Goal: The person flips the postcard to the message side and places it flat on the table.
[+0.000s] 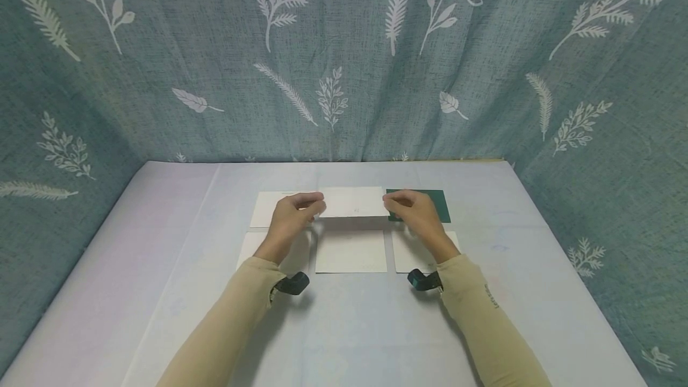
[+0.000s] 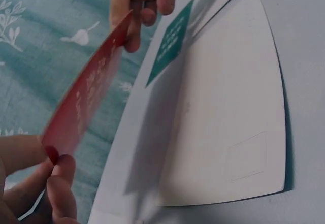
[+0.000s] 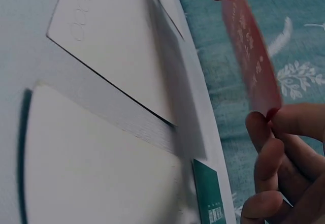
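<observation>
A postcard (image 1: 355, 202) is held up above the table between both hands, its white face toward the head view. In the wrist views its other face is red with pale lettering (image 2: 91, 89). My left hand (image 1: 292, 220) pinches its left edge between thumb and fingers. The right hand (image 1: 419, 220) pinches the opposite edge the same way. Beneath it, a white postcard (image 1: 351, 252) lies flat in the middle of the near row. A green postcard (image 1: 439, 202) lies behind the right hand, and a white one (image 1: 263, 211) lies beside the left hand.
White postcards also lie under the left wrist (image 1: 249, 245) and under the right wrist (image 1: 404, 258), both partly hidden. All rest on a pale cloth-covered table (image 1: 344, 333). A teal leaf-patterned curtain (image 1: 344, 106) stands along the back and both sides.
</observation>
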{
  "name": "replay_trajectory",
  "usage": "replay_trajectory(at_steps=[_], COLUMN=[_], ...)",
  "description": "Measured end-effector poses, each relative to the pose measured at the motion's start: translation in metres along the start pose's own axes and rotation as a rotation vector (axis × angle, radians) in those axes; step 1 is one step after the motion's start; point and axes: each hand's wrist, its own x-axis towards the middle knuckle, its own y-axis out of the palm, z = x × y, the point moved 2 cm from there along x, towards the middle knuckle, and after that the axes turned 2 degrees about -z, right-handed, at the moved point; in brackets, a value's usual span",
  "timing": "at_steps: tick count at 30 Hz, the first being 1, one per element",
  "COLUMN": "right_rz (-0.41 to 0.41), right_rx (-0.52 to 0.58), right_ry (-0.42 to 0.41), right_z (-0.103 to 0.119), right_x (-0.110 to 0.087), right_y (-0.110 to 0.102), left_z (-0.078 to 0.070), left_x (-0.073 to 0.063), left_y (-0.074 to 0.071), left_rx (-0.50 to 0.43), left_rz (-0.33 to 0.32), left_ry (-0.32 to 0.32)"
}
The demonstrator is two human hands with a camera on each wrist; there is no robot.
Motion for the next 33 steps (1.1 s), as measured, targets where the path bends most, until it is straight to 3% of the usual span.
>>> replay_trajectory(at_steps=[10,14,26,33], right_rz=[-0.085,-0.112,-0.146,-0.151], right_rx=[-0.007,0.002,-0.023,-0.056], right_ry=[-0.058,-0.063,-0.081,-0.102], right_z=[-0.003,-0.003,0.000,0.002], right_x=[0.000,-0.001,-0.002,-0.002], right_y=[0.007,0.009,0.012,0.013], left_z=[-0.002,-0.003,-0.003,-0.003], left_x=[-0.001,-0.003,-0.001,0.002], left_y=[0.006,0.006,0.008,0.007], left_rx=[0.176,0.216,0.232,0.279], left_rz=[-0.127,-0.166,-0.204,-0.223], left_ry=[0.117,0.132,0.108,0.172])
